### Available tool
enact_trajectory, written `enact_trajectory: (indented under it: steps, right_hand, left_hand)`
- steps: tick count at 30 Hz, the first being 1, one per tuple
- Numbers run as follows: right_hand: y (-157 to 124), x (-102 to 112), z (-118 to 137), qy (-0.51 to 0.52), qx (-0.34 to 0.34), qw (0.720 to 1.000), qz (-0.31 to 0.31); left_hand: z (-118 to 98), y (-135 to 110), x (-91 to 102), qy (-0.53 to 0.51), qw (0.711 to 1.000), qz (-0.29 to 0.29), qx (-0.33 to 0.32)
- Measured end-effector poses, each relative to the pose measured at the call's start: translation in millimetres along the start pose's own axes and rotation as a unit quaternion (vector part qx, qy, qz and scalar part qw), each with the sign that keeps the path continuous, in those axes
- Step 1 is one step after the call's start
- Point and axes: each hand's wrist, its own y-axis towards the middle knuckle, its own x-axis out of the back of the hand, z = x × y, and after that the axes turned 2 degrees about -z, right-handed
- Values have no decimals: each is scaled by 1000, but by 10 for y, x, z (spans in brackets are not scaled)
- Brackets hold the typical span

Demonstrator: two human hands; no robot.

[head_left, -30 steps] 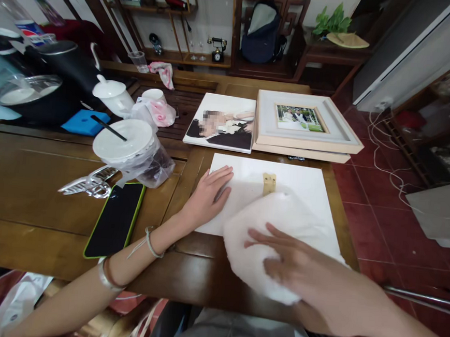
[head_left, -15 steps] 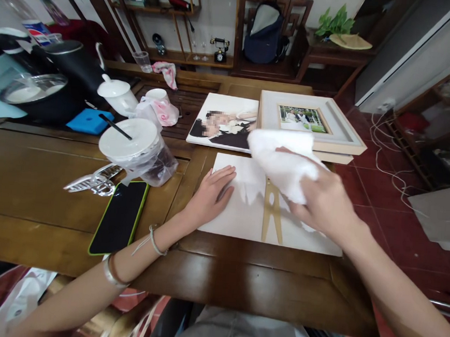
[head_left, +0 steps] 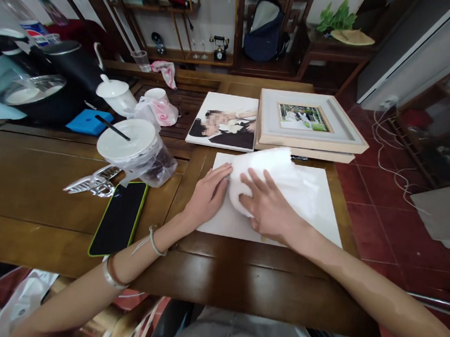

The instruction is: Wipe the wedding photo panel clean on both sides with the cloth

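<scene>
The white cloth (head_left: 275, 167), lifted a moment ago, is back down on the white board (head_left: 324, 218) by the counter's (head_left: 44, 190) near right corner. The right hand (head_left: 270, 208) presses it flat, fingers spread, wiping beside the left hand (head_left: 208, 196), which lies open on the board's left edge.

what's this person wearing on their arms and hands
Both arms are bare, no sleeves or gloves. Behind the left hand sits a thin pale cord bracelet with loose ends, then a silver metal bangle. The right hand and its arm wear nothing.
</scene>
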Motion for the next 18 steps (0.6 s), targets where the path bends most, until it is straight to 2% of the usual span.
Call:
enact_trajectory:
  steps: [6, 11, 15, 18]
  right_hand:
    - [-152, -38, 238, 70, 122, 990, -32]
    - [-228, 39, 238, 128, 197, 972, -12]
    - [-443, 260, 220, 158, 203, 966, 33]
    - [-660, 477, 154, 130, 147, 980, 34]
  left_hand:
    - [-29, 0, 19, -18, 1000, -9, -7]
    - [-55, 4, 28, -42, 999, -10, 18]
    - [-73, 7, 35, -37, 999, -15, 19]
    - [-74, 0, 31, -15, 1000, -14, 8]
